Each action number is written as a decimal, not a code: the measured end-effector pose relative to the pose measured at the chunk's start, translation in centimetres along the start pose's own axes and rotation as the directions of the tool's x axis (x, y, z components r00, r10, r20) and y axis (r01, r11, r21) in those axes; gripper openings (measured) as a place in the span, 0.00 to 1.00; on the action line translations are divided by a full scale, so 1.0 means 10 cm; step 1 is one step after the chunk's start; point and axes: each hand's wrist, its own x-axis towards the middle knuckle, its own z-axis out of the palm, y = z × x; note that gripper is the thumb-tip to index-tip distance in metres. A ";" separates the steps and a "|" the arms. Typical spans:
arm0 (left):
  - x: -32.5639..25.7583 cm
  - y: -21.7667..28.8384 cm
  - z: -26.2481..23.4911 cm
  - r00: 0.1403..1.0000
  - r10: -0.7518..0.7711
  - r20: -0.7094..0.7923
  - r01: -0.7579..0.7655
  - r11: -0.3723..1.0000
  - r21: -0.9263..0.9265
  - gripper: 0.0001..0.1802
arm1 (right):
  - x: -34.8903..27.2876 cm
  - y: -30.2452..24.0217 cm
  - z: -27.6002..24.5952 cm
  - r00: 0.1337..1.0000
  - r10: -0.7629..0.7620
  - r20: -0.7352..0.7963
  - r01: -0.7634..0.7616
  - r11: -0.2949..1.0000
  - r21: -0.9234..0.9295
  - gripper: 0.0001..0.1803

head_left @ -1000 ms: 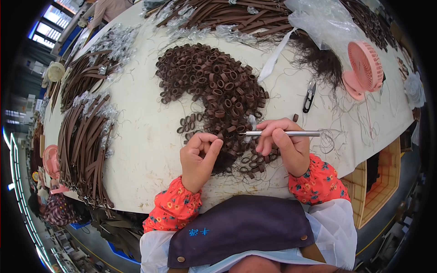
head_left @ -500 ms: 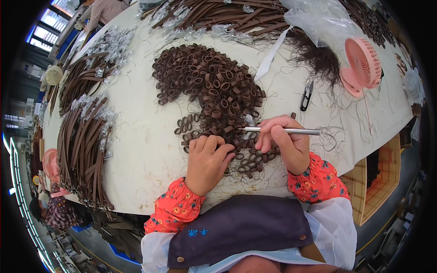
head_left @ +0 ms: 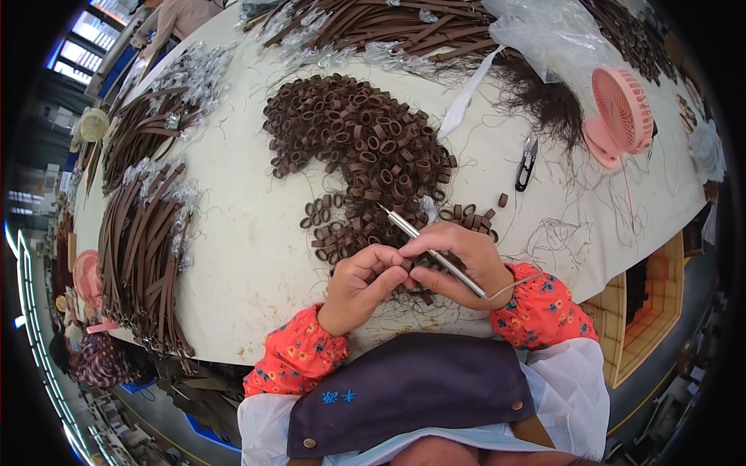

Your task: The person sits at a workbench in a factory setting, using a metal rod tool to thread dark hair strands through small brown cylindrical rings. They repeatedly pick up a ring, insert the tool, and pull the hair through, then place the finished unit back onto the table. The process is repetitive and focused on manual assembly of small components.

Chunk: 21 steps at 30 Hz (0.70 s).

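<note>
A brown leather loop (head_left: pixel 408 265) is pinched in the fingertips of my left hand (head_left: pixel 359 287), mostly covered by them. My right hand (head_left: pixel 472 256) grips a slim silver pen-shaped tool (head_left: pixel 406 227), its fine tip pointing up and left, a thin cord trailing from its rear end past my sleeve. The right thumb and forefinger meet the left fingertips at the loop. Just beyond my hands lies a large heap of small brown leather loops (head_left: pixel 365 140); several looser ones lie around its near edge.
Bundles of brown straps (head_left: pixel 144 256) in clear plastic lie at the left, with more straps (head_left: pixel 373 29) along the far side. Black thread snips (head_left: pixel 527 165) and a pink fan (head_left: pixel 619 113) stand out on the right. Loose threads litter the pale tabletop (head_left: pixel 241 233).
My hands have come together at the loop. The right hand has moved left and nearer, tilting the pen tool from level to diagonal, tip up.
</note>
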 end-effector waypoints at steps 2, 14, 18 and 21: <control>0.02 -0.02 -0.03 0.999 -0.027 0.038 0.028 0.999 -0.028 0.07 | -0.01 0.02 0.01 1.000 -0.013 0.006 0.013 1.000 -0.016 0.18; 0.04 -0.13 -0.01 0.946 0.306 -0.105 -0.256 0.906 0.336 0.10 | -0.01 0.02 0.02 0.996 -0.005 -0.087 -0.003 0.996 -0.089 0.17; 0.03 -0.07 -0.01 0.925 0.373 -0.076 -0.303 0.842 0.445 0.08 | 0.02 0.02 0.01 0.994 -0.085 -0.064 0.076 0.988 -0.131 0.18; 0.06 -0.14 0.04 0.936 0.335 -0.105 -0.308 0.927 0.214 0.06 | 0.02 0.01 0.02 0.994 -0.106 -0.040 0.098 0.980 -0.173 0.17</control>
